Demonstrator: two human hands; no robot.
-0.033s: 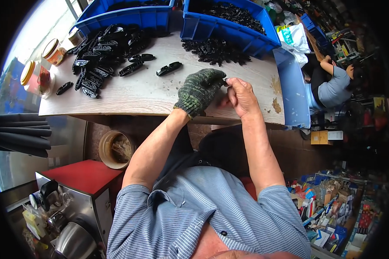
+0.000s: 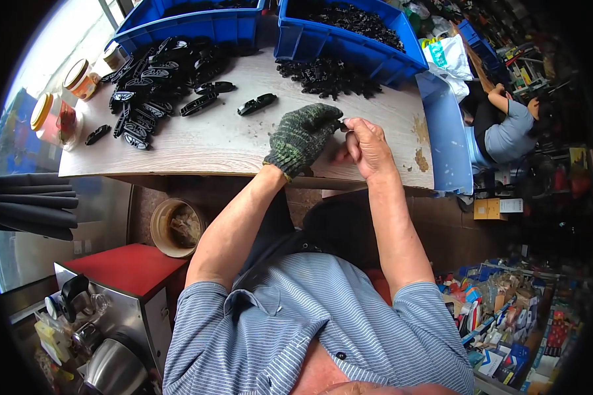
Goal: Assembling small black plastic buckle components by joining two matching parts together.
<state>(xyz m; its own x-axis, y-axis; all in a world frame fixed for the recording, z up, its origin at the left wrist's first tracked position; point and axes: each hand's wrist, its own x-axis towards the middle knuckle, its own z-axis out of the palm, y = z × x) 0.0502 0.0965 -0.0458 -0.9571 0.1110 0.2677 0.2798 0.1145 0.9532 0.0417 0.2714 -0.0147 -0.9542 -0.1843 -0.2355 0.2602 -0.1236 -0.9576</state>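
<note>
My left hand (image 2: 302,137), in a dark green and grey knitted glove, is closed above the front part of the table. Bare, my right hand (image 2: 370,148) meets its fingertips, thumb and forefinger pinched together. Between the two hands a tiny dark and shiny bit shows, too small and too covered to name. Just beyond the glove lies one long black plastic piece (image 2: 257,104). More such oval black pieces (image 2: 153,79) are heaped at the left. A pile of small black parts (image 2: 326,78) lies behind my hands.
Two blue bins (image 2: 191,29) (image 2: 349,43) stand along the table's far side, both holding black parts. Lidded tubs (image 2: 49,118) stand at the left edge. A light blue panel (image 2: 447,131) borders the right end. Another person (image 2: 507,128) sits beyond it. A bucket (image 2: 176,227) is below.
</note>
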